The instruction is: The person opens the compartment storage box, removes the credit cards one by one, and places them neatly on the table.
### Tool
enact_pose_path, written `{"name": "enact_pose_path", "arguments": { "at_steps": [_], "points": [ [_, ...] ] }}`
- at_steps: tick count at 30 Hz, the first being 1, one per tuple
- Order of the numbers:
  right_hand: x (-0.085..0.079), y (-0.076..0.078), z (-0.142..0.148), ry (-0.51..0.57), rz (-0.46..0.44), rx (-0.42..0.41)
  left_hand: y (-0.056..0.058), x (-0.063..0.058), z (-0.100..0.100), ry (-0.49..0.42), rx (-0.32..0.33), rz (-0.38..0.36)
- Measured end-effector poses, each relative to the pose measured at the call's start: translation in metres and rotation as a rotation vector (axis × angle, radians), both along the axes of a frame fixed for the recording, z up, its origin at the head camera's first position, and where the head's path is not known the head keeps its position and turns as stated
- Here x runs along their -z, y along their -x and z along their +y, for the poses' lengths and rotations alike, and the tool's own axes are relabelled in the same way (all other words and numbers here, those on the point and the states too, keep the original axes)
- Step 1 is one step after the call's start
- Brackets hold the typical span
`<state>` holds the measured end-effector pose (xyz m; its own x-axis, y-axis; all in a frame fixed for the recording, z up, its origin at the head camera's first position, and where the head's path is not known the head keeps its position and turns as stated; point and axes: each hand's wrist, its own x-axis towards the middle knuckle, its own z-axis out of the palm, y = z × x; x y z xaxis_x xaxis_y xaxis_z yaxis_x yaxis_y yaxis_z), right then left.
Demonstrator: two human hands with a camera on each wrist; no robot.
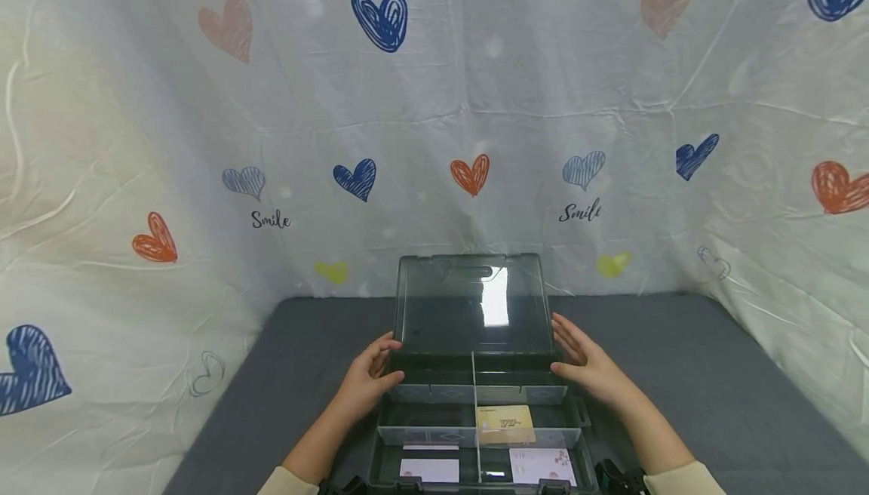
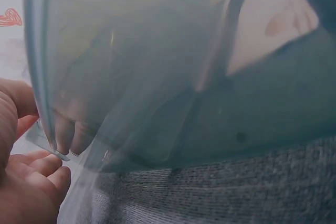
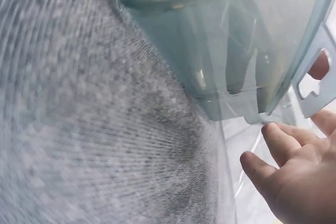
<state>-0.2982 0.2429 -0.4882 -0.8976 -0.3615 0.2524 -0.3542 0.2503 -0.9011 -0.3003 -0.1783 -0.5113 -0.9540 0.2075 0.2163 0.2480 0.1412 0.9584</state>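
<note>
A dark translucent organizer box [image 1: 426, 436] stands on the grey cloth with its clear lid [image 1: 437, 306] raised at the back. White dividers split it into several compartments. A yellow card [image 1: 505, 425] lies in a right middle compartment, a white patterned card [image 1: 543, 466] in the front right one, a plain white card [image 1: 429, 470] in the front left. My left hand [image 1: 366, 378] is at the lid's left edge, fingers loosely bent beside it. At the right edge my right hand [image 1: 594, 367] has its fingers spread, the tips close to the plastic. Contact is hard to tell.
Grey cloth [image 1: 679, 374] covers the table on both sides of the box. A white curtain with printed hearts [image 1: 468, 208] hangs behind and along both sides, close behind the lid. Black latches [image 1: 554, 486] sit on the box's front edge.
</note>
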Motion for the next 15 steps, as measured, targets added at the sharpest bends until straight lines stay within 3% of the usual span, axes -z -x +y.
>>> {"name": "enact_pose_path", "arguments": {
  "at_steps": [9,15],
  "points": [
    [0.011,0.007,0.003,0.048,-0.017,-0.054,0.001,0.003,-0.002,-0.075,0.005,-0.034],
    [0.013,0.006,0.004,0.061,-0.04,-0.085,0.002,0.004,-0.004,-0.055,0.012,-0.033]
  ]
}}
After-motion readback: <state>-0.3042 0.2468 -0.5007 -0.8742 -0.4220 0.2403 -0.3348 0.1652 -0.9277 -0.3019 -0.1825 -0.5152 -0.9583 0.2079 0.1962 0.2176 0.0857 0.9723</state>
